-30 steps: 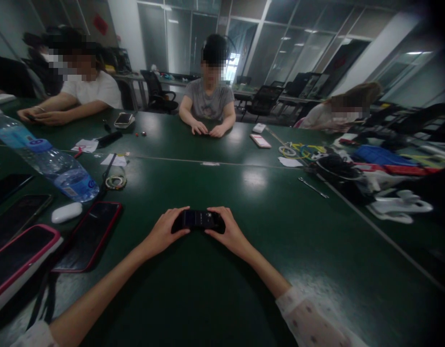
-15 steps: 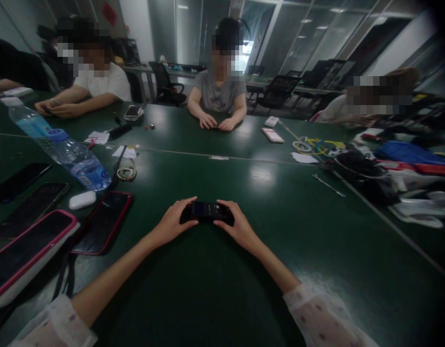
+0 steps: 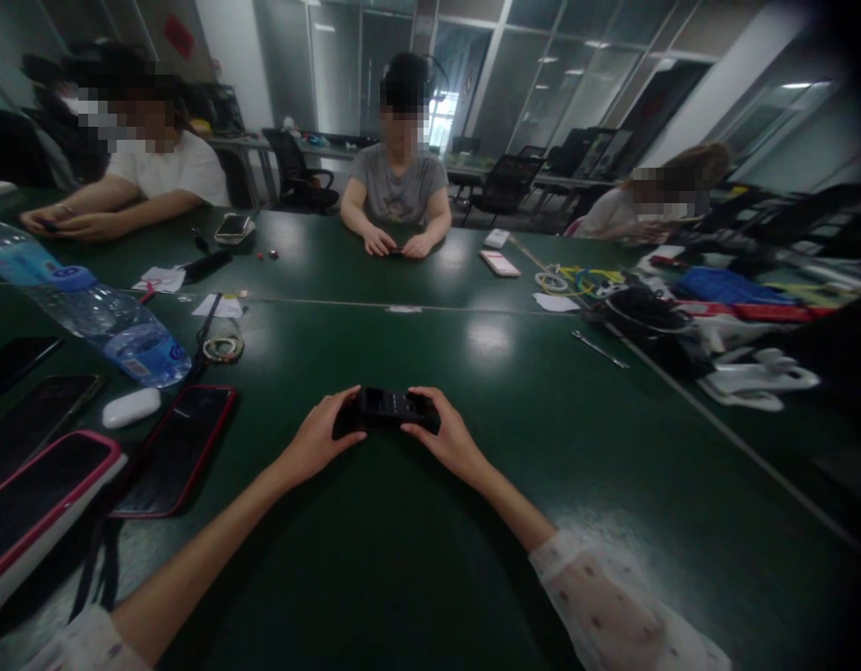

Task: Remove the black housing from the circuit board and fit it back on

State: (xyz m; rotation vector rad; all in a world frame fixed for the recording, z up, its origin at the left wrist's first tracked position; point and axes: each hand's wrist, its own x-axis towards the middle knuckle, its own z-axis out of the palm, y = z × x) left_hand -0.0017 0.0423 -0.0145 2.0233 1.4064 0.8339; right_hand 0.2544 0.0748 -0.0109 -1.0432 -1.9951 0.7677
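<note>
A small black device (image 3: 389,408) with a dark panel and tiny light marks lies level between my two hands, at or just above the green table (image 3: 416,559). My left hand (image 3: 322,433) grips its left end, thumb on the near side and fingers on the far side. The right end is held the same way by my right hand (image 3: 448,433). To the left of my left hand is a phone with a red edge (image 3: 183,447), and a white earphone case (image 3: 131,408) sits beside it.
More phones and a pink-rimmed case (image 3: 46,503) lie at the left, near water bottles (image 3: 123,326). A metal tool (image 3: 599,349), cables (image 3: 577,280) and a blue bundle (image 3: 734,287) are at the right. Several people sit across the table.
The whole view has shifted, so objects and people appear further left. Both hands still hold the black device, whose panel looks darker now.
</note>
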